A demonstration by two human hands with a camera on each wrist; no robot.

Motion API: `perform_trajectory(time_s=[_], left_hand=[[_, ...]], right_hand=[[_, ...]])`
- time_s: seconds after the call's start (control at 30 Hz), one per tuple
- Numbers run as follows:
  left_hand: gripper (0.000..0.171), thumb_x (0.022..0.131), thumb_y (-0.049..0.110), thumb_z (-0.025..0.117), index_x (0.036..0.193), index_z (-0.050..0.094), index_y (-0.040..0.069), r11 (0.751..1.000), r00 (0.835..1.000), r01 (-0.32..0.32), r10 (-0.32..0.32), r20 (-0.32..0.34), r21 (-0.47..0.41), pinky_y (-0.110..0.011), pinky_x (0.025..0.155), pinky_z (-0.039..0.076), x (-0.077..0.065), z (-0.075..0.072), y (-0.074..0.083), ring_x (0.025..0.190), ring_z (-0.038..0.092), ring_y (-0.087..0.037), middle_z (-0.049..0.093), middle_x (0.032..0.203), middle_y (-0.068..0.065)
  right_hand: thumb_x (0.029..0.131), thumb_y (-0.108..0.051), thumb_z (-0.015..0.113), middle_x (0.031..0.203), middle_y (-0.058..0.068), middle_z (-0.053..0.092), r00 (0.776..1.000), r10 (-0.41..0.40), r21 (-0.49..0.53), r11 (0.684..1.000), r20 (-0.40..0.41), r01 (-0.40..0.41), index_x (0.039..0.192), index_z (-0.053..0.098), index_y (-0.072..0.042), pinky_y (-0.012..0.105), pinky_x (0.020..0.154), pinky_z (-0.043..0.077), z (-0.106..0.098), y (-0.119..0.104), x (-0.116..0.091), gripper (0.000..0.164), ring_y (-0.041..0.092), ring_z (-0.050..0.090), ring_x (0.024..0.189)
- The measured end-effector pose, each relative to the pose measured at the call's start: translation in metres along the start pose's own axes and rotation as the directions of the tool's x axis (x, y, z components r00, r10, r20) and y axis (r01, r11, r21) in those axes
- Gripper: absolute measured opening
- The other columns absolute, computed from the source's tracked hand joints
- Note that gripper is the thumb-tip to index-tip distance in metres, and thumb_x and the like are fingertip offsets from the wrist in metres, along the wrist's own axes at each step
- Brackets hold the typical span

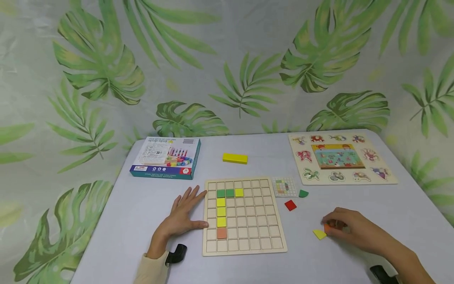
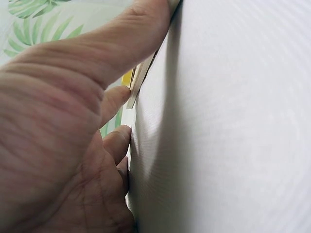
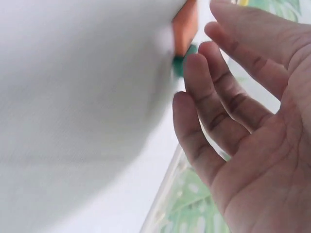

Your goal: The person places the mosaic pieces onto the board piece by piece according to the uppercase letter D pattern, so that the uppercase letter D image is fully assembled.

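Arching the right hand loosely at an orange piece, to the right of the grid board and just beside a yellow piece. Cannot tell a pinch from a light touch. In the head view, showing only a short strip of that orange piece, longer front to back than sideways — partly hidden under fingers, with no telling the full long axis. Resting the left hand at the grid board's left edge, with fingers spread and nearly straight — gripping nothing. Lying flat, in the grid board's case, almost square to the body.
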State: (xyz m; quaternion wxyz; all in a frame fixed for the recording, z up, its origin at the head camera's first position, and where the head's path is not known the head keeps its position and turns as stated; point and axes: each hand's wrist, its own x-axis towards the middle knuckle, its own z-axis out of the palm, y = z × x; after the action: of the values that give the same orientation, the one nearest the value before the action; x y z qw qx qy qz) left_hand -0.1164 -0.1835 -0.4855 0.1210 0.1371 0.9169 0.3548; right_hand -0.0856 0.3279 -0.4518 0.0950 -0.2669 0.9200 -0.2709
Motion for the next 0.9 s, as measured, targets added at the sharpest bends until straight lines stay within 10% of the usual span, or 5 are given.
perform_trajectory(time_s=[0.27, 0.67, 0.9], left_hand=[[0.1, 0.072, 0.037, 0.089, 0.156, 0.037, 0.018, 1.0, 1.0, 0.0, 0.001, -0.014, 0.008, -0.061, 0.121, -0.006, 0.0, 0.001, -0.001, 0.156, -0.001, -0.036, 0.015, 0.169, -0.01], [0.1, 0.073, 0.037, 0.088, 0.156, 0.037, 0.018, 1.0, 1.0, -0.003, 0.003, -0.013, 0.013, -0.061, 0.121, -0.006, 0.0, 0.0, -0.001, 0.156, -0.001, -0.036, 0.015, 0.169, -0.01], [0.1, 0.072, 0.037, 0.089, 0.156, 0.037, 0.018, 1.0, 1.0, -0.003, 0.003, -0.012, -0.005, -0.062, 0.121, -0.006, 0.0, 0.001, -0.001, 0.156, -0.001, -0.036, 0.015, 0.168, -0.011]], right_hand=[[0.086, -0.023, 0.079, 0.095, -0.013, 0.062, 0.998, -0.065, 0.024, 0.998, -0.001, 0.065, 0.113, 0.068, -0.01, 0.021, 0.065, 0.05, 0.002, 0.018, -0.008, 0.032, -0.005, 0.053, 0.078], [0.082, -0.026, 0.082, 0.099, -0.013, 0.059, 0.994, 0.104, -0.058, 0.993, 0.025, -0.102, 0.106, 0.07, -0.022, 0.021, 0.068, 0.05, 0.002, 0.013, -0.005, 0.028, -0.004, 0.05, 0.081], [0.082, -0.02, 0.082, 0.1, -0.014, 0.061, 0.997, 0.074, -0.104, 0.992, 0.03, -0.07, 0.103, 0.07, -0.022, 0.022, 0.071, 0.052, 0.002, 0.012, -0.003, 0.024, -0.004, 0.053, 0.082]])
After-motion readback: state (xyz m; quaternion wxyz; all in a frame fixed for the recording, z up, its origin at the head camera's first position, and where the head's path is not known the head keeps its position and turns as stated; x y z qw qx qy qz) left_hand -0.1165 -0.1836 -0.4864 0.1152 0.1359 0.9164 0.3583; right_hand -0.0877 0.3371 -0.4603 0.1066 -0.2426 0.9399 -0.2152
